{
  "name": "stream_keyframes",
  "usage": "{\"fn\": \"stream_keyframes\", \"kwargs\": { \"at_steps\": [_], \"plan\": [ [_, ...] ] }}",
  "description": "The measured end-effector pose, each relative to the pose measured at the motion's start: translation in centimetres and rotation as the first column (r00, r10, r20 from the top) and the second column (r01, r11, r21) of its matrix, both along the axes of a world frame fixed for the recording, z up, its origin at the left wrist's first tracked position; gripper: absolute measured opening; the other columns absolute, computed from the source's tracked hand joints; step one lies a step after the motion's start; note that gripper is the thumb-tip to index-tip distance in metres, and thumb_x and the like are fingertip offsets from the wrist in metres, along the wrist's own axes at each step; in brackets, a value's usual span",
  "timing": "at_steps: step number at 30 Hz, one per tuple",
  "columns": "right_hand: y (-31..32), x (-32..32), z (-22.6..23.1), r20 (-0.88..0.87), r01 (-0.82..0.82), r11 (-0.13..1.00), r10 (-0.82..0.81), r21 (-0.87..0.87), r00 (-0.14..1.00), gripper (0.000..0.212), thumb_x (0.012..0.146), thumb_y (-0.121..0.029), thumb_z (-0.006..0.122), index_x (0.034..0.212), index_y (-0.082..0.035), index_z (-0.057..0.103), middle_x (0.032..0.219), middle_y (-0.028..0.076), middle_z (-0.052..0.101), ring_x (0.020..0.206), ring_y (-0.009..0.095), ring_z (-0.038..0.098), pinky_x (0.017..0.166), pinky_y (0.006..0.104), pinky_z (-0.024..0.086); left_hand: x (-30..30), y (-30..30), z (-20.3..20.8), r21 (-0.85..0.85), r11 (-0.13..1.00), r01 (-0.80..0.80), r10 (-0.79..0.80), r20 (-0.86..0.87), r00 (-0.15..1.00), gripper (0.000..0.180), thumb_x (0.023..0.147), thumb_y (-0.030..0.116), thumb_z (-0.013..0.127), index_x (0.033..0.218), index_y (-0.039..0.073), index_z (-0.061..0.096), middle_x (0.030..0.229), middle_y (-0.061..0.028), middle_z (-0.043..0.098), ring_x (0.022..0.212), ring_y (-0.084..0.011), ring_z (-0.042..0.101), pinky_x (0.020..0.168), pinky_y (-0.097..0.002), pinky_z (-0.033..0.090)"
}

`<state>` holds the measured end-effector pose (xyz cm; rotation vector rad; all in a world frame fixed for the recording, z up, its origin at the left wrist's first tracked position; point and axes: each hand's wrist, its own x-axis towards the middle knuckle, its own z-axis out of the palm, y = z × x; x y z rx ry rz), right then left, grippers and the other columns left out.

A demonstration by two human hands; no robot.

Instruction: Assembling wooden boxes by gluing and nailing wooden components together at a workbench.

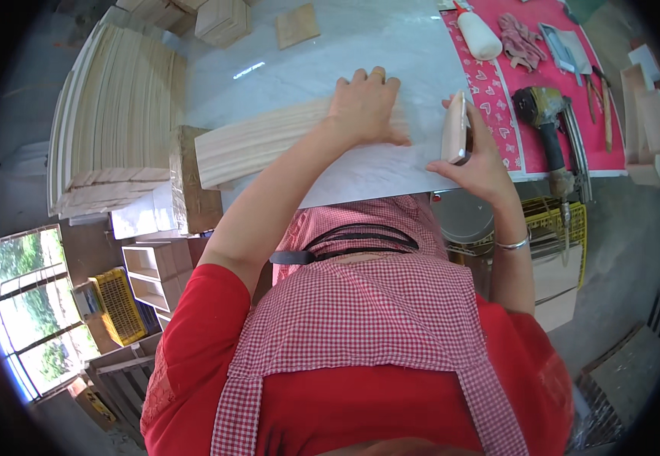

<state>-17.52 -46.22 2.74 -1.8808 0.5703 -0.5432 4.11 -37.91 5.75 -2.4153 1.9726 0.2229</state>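
Observation:
On the pale worktable (269, 76) lies a long light wooden board (261, 144) with striped grain, possibly several side by side. My left hand (364, 106) spans its right end, knuckles bent over the far side and thumb toward the near side. To the right, my right hand (486, 156) grips a small flat pale block (455, 131) with a whitish edge, stood on its side. The thumb is at its near end and the fingers are behind it. A gap of table separates the block from the board.
A tall stack of thin boards (117, 114) stands at the left, beside a brown block (193, 178). A pink patterned cloth (528, 144) at the right carries a white glue bottle (478, 34), a rag (521, 39) and a nail gun (547, 125). Wooden boxes (645, 114) stand farther right.

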Motion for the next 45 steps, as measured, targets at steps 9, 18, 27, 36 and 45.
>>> {"fn": "stream_keyframes", "kwargs": {
  "at_steps": [9,18,27,36,45],
  "plan": [
    [0.8,3.5,0.3,-0.025,-0.156,0.988,0.156,0.017,0.987,0.105,0.060,-0.012,0.091,0.147,-0.005,0.032,0.133,0.011,0.052,0.080,0.020,0.059,0.073,0.0327,0.053,0.5,4.5,5.7,-0.332,0.941,0.063,-0.164,-0.287,0.944,0.083,0.057,0.035,0.086,0.125,-0.001,0.054,0.118,-0.0170,0.055,0.105,-0.0361,0.058,0.088,-0.0421,0.050],
    [1.8,5.9,-0.3,0.103,-0.234,0.970,0.240,-0.061,0.965,0.097,0.061,-0.013,0.089,0.142,-0.004,0.035,0.127,0.015,0.052,0.079,0.028,0.063,0.070,0.0371,0.055,0.2,4.9,7.0,-0.367,0.927,0.083,-0.202,-0.299,0.933,0.084,0.052,0.031,0.086,0.122,-0.001,0.053,0.114,-0.0173,0.054,0.101,-0.0348,0.057,0.086,-0.0427,0.050],
    [1.9,5.8,-0.5,0.101,-0.231,0.972,0.234,-0.043,0.967,0.099,0.061,-0.012,0.089,0.143,-0.004,0.035,0.129,0.016,0.051,0.084,0.031,0.064,0.072,0.0379,0.056,0.0,4.4,6.6,-0.335,0.938,0.085,-0.195,-0.311,0.930,0.084,0.052,0.032,0.086,0.122,-0.001,0.052,0.112,-0.0173,0.054,0.101,-0.0347,0.057,0.086,-0.0435,0.049],
    [1.9,5.6,-0.2,0.080,-0.234,0.971,0.238,-0.050,0.968,0.101,0.060,-0.011,0.089,0.144,-0.004,0.033,0.132,0.016,0.050,0.101,0.036,0.062,0.081,0.0403,0.056,-0.1,3.9,6.5,-0.322,0.942,0.100,-0.198,-0.290,0.936,0.084,0.053,0.032,0.086,0.122,-0.001,0.052,0.114,-0.0174,0.053,0.102,-0.0349,0.056,0.087,-0.0436,0.049],
    [1.9,5.7,-0.4,0.082,-0.226,0.972,0.231,-0.067,0.970,0.101,0.059,-0.012,0.089,0.143,-0.005,0.033,0.134,0.017,0.049,0.111,0.038,0.059,0.087,0.0423,0.055,0.0,3.8,6.1,-0.340,0.936,0.090,-0.199,-0.298,0.934,0.083,0.051,0.033,0.083,0.120,-0.003,0.053,0.112,-0.0183,0.054,0.099,-0.0371,0.057,0.087,-0.0446,0.046]
  ]
}}
